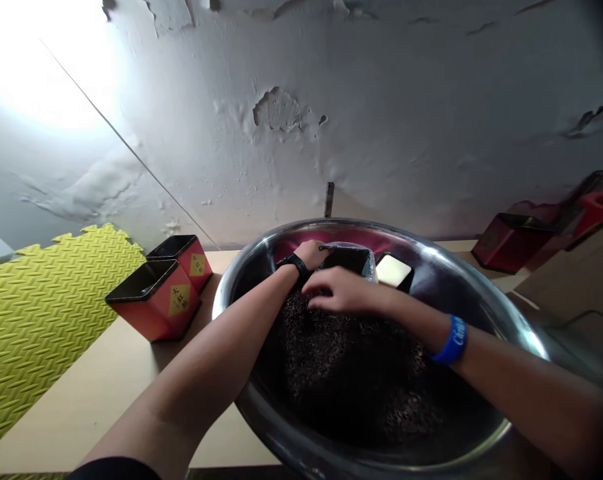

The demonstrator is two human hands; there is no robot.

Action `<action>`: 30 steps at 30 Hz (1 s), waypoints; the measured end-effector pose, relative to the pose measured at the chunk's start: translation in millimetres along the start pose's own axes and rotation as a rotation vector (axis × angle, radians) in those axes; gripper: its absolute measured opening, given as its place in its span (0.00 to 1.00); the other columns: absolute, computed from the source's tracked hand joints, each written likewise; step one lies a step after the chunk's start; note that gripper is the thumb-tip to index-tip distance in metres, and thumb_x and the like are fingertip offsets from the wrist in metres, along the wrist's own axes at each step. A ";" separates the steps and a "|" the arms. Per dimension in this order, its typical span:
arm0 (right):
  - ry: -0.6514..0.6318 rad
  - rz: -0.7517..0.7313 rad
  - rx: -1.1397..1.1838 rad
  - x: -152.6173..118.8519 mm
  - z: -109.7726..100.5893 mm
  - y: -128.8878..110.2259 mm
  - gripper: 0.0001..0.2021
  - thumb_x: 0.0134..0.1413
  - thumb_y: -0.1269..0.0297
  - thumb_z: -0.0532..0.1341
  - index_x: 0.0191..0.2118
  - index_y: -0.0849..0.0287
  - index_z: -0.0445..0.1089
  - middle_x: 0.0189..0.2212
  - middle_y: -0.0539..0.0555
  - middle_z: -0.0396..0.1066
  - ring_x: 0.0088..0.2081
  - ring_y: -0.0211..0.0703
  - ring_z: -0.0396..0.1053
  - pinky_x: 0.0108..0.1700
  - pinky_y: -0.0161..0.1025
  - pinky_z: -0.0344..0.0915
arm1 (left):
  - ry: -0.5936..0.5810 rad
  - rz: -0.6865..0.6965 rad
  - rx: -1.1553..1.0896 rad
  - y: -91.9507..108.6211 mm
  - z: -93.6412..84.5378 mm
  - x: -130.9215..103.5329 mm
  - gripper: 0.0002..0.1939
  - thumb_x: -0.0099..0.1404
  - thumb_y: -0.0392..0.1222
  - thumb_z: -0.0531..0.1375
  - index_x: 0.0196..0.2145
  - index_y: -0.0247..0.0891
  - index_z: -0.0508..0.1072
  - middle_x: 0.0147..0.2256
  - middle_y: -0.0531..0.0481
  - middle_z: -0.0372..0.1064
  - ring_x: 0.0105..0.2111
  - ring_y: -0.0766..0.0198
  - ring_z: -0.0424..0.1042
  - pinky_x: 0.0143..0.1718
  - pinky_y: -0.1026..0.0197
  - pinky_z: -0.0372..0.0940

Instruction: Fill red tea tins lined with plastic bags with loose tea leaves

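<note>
A large shiny metal bowl holds a heap of dark, loose dried leaves, likely tea. Toward its far side stands a dark tin with a clear plastic liner showing at its rim. My left hand, below a black watch, grips the tin's left edge; its fingertips are partly hidden. Just in front of the tin and over the leaves is my right hand, with a blue wristband. Its fingers are curved, thumb apart, and nothing shows between them. Right of the tin lies a cream-topped, dark-edged piece inside the bowl.
Two open red tins with yellow labels, a nearer one and a farther one, stand left of the bowl on the wooden table. More red tins and a cardboard box are at right. A peeling wall rises behind.
</note>
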State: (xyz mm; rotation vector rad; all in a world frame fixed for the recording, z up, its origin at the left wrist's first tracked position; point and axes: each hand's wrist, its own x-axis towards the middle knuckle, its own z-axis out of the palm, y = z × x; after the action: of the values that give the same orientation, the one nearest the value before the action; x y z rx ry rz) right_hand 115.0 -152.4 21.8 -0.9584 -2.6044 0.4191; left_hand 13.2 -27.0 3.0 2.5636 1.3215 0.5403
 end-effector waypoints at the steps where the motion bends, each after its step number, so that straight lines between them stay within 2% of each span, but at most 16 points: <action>1: -0.166 -0.051 0.063 0.7 11.3 -9.3 0.18 0.43 0.63 0.59 0.44 0.57 0.67 0.42 0.52 0.67 0.42 0.40 0.64 0.45 0.36 0.59 | 0.023 -0.010 -0.004 -0.5 1.1 0.5 0.19 0.60 0.49 0.48 0.35 0.35 0.73 0.33 0.46 0.70 0.33 0.62 0.68 0.33 0.66 0.60; 3: -0.503 -0.108 0.150 0.1 34.0 -22.7 0.28 0.33 0.61 0.64 0.47 0.54 0.65 0.48 0.51 0.63 0.47 0.44 0.62 0.46 0.35 0.58 | 0.054 -0.005 -0.002 -1.7 3.5 1.7 0.20 0.60 0.50 0.48 0.35 0.35 0.73 0.31 0.46 0.70 0.32 0.62 0.68 0.31 0.66 0.59; 5: -0.734 -0.104 0.173 -1.5 53.7 -28.9 0.35 0.22 0.63 0.68 0.47 0.52 0.65 0.51 0.50 0.60 0.50 0.48 0.58 0.46 0.35 0.57 | 0.058 0.000 0.001 -2.8 5.0 2.4 0.20 0.60 0.51 0.48 0.34 0.35 0.73 0.31 0.46 0.70 0.31 0.62 0.67 0.31 0.66 0.59; 7: -0.843 -0.075 0.139 -2.3 67.3 -29.4 0.34 0.17 0.66 0.68 0.44 0.53 0.68 0.47 0.50 0.63 0.46 0.48 0.61 0.41 0.34 0.60 | 0.061 0.002 0.001 -3.2 5.2 2.5 0.21 0.59 0.53 0.48 0.34 0.35 0.73 0.31 0.46 0.70 0.31 0.62 0.67 0.30 0.66 0.59; 8: -0.870 -0.066 0.116 -2.1 71.5 -28.3 0.32 0.18 0.67 0.68 0.42 0.53 0.69 0.43 0.50 0.66 0.43 0.47 0.63 0.36 0.34 0.62 | 0.062 0.003 -0.001 -3.2 5.0 2.4 0.21 0.59 0.53 0.48 0.34 0.35 0.73 0.31 0.46 0.70 0.31 0.62 0.67 0.30 0.66 0.58; 11: -0.885 -0.127 0.118 -0.3 72.0 -23.5 0.20 0.27 0.70 0.65 0.36 0.53 0.71 0.34 0.48 0.70 0.32 0.42 0.66 0.29 0.33 0.61 | 0.054 0.004 -0.010 -2.9 4.4 2.2 0.20 0.59 0.53 0.49 0.35 0.36 0.73 0.31 0.46 0.70 0.31 0.63 0.67 0.30 0.67 0.59; 13: -0.819 -0.187 0.172 1.0 61.7 -21.7 0.16 0.33 0.72 0.63 0.35 0.55 0.72 0.32 0.47 0.71 0.32 0.40 0.67 0.31 0.32 0.61 | 0.052 0.005 -0.012 -3.1 4.7 2.6 0.20 0.59 0.52 0.49 0.35 0.36 0.73 0.31 0.46 0.70 0.31 0.63 0.67 0.30 0.67 0.59; 16: -0.610 -0.186 0.220 2.1 32.0 -20.5 0.15 0.37 0.74 0.59 0.37 0.59 0.71 0.34 0.49 0.71 0.34 0.38 0.67 0.36 0.31 0.61 | 0.061 -0.004 -0.005 -3.9 5.6 3.3 0.20 0.59 0.52 0.49 0.34 0.36 0.73 0.31 0.46 0.70 0.31 0.63 0.67 0.30 0.67 0.58; 19: -0.269 -0.125 0.212 0.9 -3.8 -12.1 0.14 0.40 0.73 0.58 0.38 0.60 0.70 0.36 0.50 0.70 0.38 0.37 0.66 0.42 0.32 0.60 | 0.051 0.011 -0.012 -4.2 4.5 2.3 0.19 0.60 0.50 0.49 0.35 0.35 0.73 0.31 0.46 0.70 0.29 0.64 0.67 0.29 0.67 0.58; 22: 0.098 0.004 0.089 -4.4 -29.4 11.7 0.12 0.44 0.71 0.56 0.38 0.58 0.69 0.38 0.51 0.69 0.41 0.38 0.64 0.46 0.35 0.59 | 0.009 0.064 -0.009 -3.5 1.4 0.3 0.18 0.60 0.48 0.49 0.35 0.34 0.73 0.33 0.45 0.70 0.29 0.64 0.67 0.30 0.67 0.58; 23: 0.176 0.043 0.015 -6.7 -34.1 21.8 0.13 0.44 0.70 0.56 0.39 0.58 0.69 0.39 0.51 0.68 0.42 0.39 0.64 0.47 0.37 0.58 | -0.005 0.073 -0.003 -3.1 0.4 -0.2 0.18 0.60 0.48 0.49 0.34 0.34 0.73 0.33 0.45 0.70 0.29 0.64 0.67 0.30 0.67 0.58; 25: 0.225 0.097 -0.147 -10.3 -38.3 39.7 0.14 0.42 0.70 0.58 0.40 0.57 0.69 0.44 0.53 0.65 0.46 0.42 0.61 0.49 0.41 0.57 | -0.011 0.067 0.006 -1.9 -1.3 -0.8 0.17 0.60 0.47 0.48 0.35 0.35 0.73 0.33 0.45 0.70 0.30 0.64 0.67 0.31 0.67 0.59; 27: 0.203 0.121 -0.266 -11.1 -37.3 47.4 0.15 0.41 0.68 0.59 0.40 0.57 0.69 0.46 0.54 0.64 0.48 0.46 0.59 0.50 0.44 0.56 | 0.002 0.053 0.015 -0.6 -2.4 -1.2 0.18 0.61 0.46 0.47 0.35 0.36 0.72 0.33 0.46 0.70 0.31 0.64 0.67 0.32 0.67 0.59; 30: 0.260 0.110 -0.244 -6.5 -27.4 32.4 0.12 0.47 0.63 0.56 0.40 0.57 0.69 0.42 0.54 0.66 0.45 0.44 0.61 0.49 0.43 0.56 | -0.020 0.070 0.030 0.9 -3.2 -1.9 0.17 0.60 0.47 0.48 0.35 0.36 0.72 0.34 0.46 0.70 0.32 0.63 0.68 0.33 0.66 0.60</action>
State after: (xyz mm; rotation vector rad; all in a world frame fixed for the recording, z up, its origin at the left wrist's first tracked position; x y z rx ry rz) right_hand 149.2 -128.7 32.8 -1.1541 -2.4087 -0.0017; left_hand 11.5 -29.0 5.9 2.6408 1.2472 0.5089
